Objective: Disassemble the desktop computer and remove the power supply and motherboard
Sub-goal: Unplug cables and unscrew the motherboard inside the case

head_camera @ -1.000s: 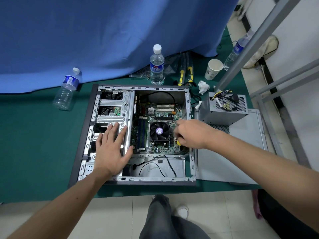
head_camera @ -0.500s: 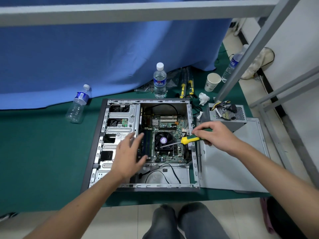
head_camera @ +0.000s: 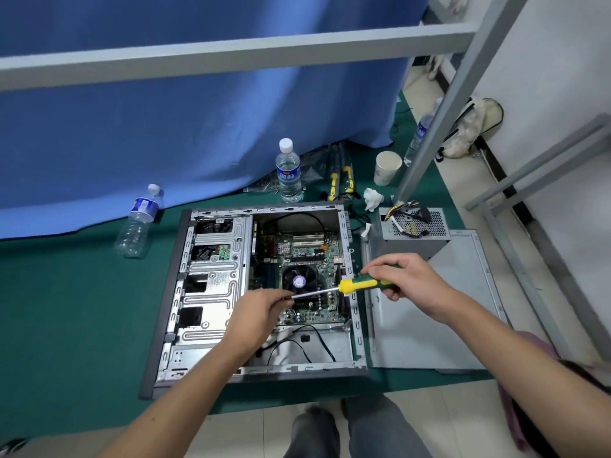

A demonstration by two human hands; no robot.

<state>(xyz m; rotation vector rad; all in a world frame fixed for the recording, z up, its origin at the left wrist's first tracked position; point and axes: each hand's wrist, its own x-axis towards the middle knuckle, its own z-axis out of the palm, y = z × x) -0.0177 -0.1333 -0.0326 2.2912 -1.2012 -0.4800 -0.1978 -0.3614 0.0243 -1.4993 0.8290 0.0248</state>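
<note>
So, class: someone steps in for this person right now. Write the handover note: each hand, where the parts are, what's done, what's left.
Right hand grips the screwdriver by its yellow and green handle, shaft lying level over the fan.
Left hand pinches the screwdriver's tip end.
Power supply is out, sitting on the side panel to the right of the case.
Motherboard is in the case.
Done: panel off, power supply removed.
Left: free the motherboard and lift it out. Whether any screws remain I cannot tell.
</note>
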